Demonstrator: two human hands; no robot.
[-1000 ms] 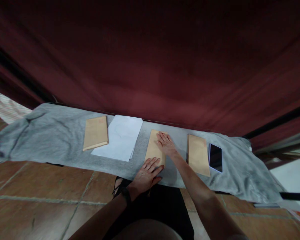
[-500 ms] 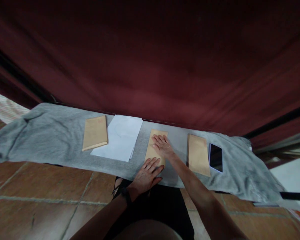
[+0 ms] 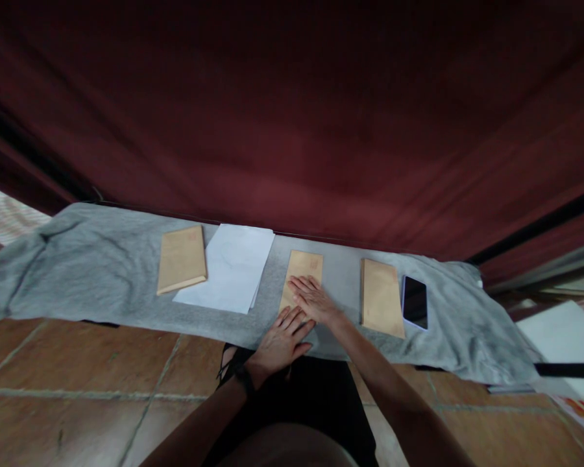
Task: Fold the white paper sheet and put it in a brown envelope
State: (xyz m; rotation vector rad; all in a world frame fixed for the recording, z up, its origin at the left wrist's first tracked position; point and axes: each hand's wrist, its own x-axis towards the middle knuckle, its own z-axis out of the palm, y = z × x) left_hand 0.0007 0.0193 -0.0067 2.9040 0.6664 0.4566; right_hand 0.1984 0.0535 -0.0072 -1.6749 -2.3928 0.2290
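Note:
A brown paper envelope (image 3: 304, 263) lies flat on the grey cloth (image 3: 126, 266) in front of me, with small reddish print near its far right corner. My left hand (image 3: 281, 342) rests palm down over its near end, fingers stretched out. Just beyond it, my right hand (image 3: 313, 299) lies flat across the envelope's middle, fingers extended, close against the left fingertips. Neither hand grips anything. The envelope's near part is hidden under the hands.
Left of the envelope are white paper sheets (image 3: 238, 266) and a stack of brown envelopes (image 3: 181, 259). On the right lie another brown envelope stack (image 3: 382, 298) and a phone (image 3: 415, 302). A dark red panel (image 3: 292, 162) rises behind the cloth-covered surface.
My right hand has slid toward me along the envelope, closer to my left hand, uncovering the envelope's far end and its print. The left hand stays nearly in place.

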